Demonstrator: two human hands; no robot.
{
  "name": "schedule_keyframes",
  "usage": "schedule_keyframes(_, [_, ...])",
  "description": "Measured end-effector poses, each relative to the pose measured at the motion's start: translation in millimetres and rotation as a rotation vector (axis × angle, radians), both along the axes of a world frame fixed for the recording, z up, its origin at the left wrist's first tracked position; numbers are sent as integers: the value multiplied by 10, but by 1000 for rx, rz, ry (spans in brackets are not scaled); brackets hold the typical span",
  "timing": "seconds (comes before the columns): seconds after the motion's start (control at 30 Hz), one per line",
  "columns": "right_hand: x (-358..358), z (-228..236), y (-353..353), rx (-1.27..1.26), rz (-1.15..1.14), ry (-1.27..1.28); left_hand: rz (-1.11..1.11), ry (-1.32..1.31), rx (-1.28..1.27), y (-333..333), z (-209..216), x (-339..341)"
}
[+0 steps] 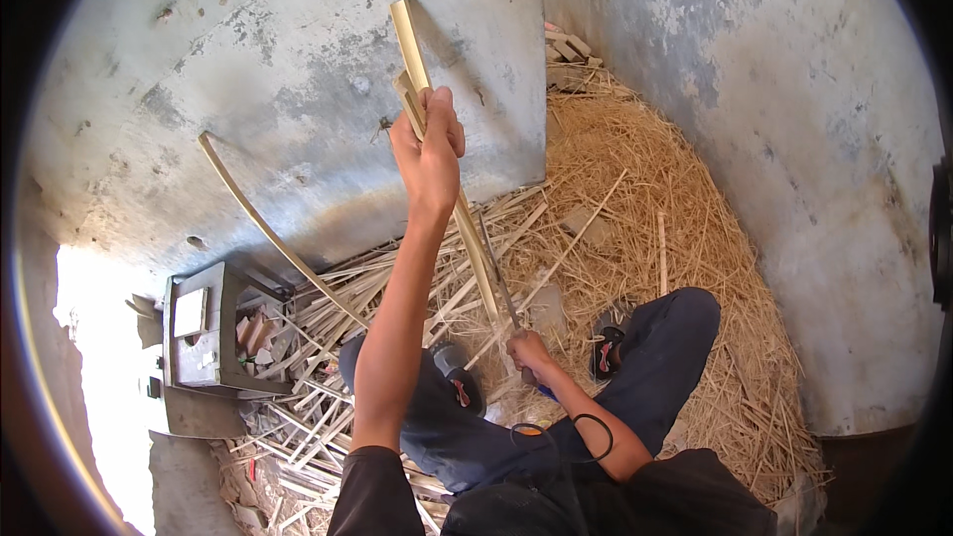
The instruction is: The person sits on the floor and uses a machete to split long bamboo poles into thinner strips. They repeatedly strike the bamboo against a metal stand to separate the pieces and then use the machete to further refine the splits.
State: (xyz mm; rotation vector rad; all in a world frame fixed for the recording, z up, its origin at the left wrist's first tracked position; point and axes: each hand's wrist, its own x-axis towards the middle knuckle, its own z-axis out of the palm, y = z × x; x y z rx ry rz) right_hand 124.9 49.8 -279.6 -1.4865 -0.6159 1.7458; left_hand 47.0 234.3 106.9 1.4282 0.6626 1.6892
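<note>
My left hand (429, 154) is raised high in front of me, its fingers closed round a long split bamboo strip (408, 35). A shorter bamboo piece sticks out beside the strip above that fist. From the hand the strip slants down toward my right hand (532, 355), which lies low between my knees. That hand grips the handle of a knife with a long, narrow dark blade (499, 280). The blade points up and away, close along the strip's lower part; whether they touch I cannot tell.
Bamboo sticks (328, 288) lie piled at the left, and fine shavings (635, 169) cover the floor at the right. One curved strip (253, 213) leans on the worn wall (298, 69). A grey box-like stand (223, 337) holding scraps is at the left. My shoes (459, 380) are amid the litter.
</note>
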Motion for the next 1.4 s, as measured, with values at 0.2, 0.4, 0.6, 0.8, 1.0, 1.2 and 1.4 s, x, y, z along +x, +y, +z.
schedule_keyframes(0.2, [251,75,20,-195,-32,886,-28,10,8,-70,-11,-13])
schedule_keyframes(0.4, [443,566,29,87,-144,243,-32,15,21,-49,-4,68])
schedule_keyframes(0.6, [686,840,28,148,-283,153,-54,-11,-8,1,38,211])
schedule_keyframes(0.8, [686,646,-36,8,-276,149,-64,3,23,-5,-21,285])
schedule_keyframes(1.0, [590,1902,105,492,-309,218,-21,-44,21,-99,-48,205])
schedule_keyframes(1.2, [69,1394,64,579,-595,213,3,-47,18,-208,-41,143])
schedule_keyframes(1.4, [69,-441,-130,205,75,-435,-21,-73,32,-167,-18,-91])
